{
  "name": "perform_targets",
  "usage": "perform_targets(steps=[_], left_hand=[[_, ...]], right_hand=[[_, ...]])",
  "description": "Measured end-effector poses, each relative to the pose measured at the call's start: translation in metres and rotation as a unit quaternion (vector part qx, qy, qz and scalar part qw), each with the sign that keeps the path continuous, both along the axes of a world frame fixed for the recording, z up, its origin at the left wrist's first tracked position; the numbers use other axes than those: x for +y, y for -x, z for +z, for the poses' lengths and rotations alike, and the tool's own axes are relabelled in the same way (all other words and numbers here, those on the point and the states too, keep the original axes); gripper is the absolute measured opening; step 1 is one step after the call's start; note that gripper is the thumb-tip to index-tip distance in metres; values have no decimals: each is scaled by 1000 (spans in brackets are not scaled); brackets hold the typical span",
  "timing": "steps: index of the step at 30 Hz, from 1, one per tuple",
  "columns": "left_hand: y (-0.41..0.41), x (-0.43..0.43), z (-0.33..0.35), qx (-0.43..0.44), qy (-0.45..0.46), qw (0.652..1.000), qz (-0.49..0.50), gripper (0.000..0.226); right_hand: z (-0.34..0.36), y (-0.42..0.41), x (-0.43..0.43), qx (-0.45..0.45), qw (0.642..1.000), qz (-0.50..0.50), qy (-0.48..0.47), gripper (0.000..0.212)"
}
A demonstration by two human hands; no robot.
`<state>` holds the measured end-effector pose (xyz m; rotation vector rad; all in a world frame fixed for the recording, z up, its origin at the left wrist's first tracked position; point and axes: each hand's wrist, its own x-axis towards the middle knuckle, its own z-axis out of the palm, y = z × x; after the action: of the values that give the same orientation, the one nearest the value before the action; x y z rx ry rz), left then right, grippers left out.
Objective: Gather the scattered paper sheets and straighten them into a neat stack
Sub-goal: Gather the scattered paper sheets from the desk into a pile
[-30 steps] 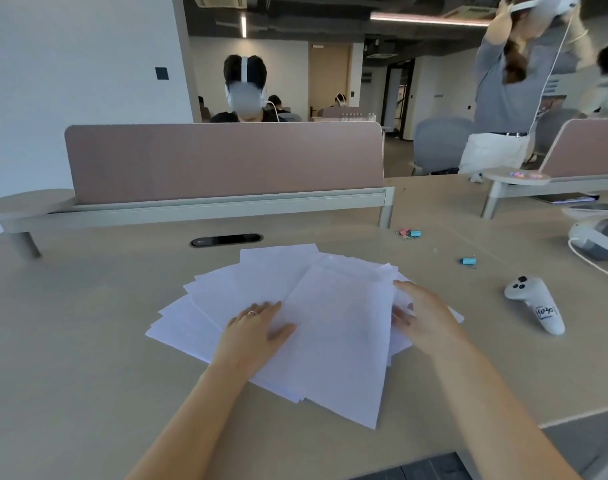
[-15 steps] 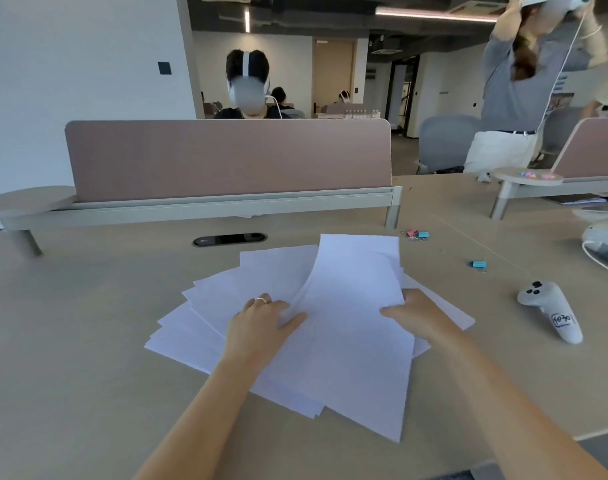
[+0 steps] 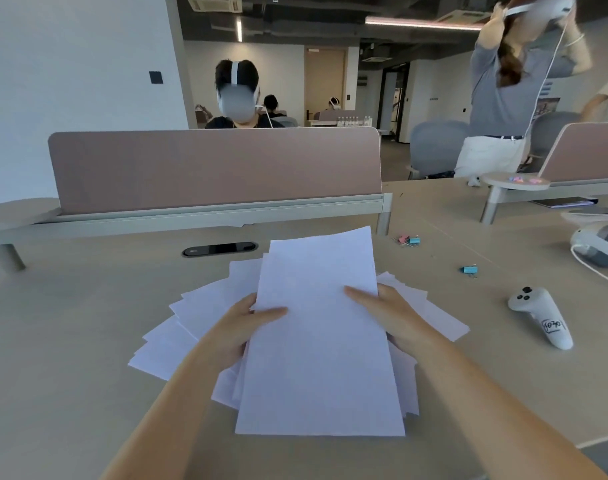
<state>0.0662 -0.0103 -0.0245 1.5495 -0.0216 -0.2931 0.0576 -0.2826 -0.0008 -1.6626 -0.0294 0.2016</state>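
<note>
The sheets [image 3: 321, 344] are plain white office paper, thin and limp, so they should be light, floppy and slippery against one another; a grip at only one edge would likely let the far end droop and the lower leaves slide out. The sound hold is at both long edges around mid-length, thumbs on top and fingers beneath, which is about where the person has them.

They lie on the desk [image 3: 70, 341] right in front of the person. A top bundle looks roughly squared, its near edge toward 6 o'clock and its far edge raised toward 12. Under it more leaves fan out loose, corners poking toward 9 and 3 o'clock, so the gathering appears only partly done.

The left hand [image 3: 242, 332] pinches the bundle's 9 o'clock edge, thumb across the top face. The right hand [image 3: 385, 313] clasps the 3 o'clock edge the same way.

Farther out at 3 o'clock a white controller [image 3: 540, 320] lies well apart. Small clips [image 3: 469, 270] sit toward 2 o'clock. A divider [image 3: 212, 168] stands at 12.
</note>
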Motion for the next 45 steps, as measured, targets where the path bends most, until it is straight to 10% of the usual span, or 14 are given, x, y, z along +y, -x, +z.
perform_targets(steps=[7,16,25,31,37,45], left_hand=[[0,-10,-13,-64,-104,986,111,35],[6,-25,-12,-92,-165,975,118,34],[4,-28,-16,-86,-155,975,138,32],[4,-25,-17,-92,-151,975,134,31],[5,-24,-18,-109,-148,972,144,29],[-1,-19,-17,-136,-58,974,170,40]], right_hand=[[3,-14,-71,49,944,-264,194,33],[-1,-17,-65,128,957,-248,-75,27],[-5,-31,-62,97,950,-189,228,29],[7,-38,-47,171,971,-168,4,48],[13,-24,-20,129,988,-31,84,29],[8,1,0,46,995,19,-83,44]])
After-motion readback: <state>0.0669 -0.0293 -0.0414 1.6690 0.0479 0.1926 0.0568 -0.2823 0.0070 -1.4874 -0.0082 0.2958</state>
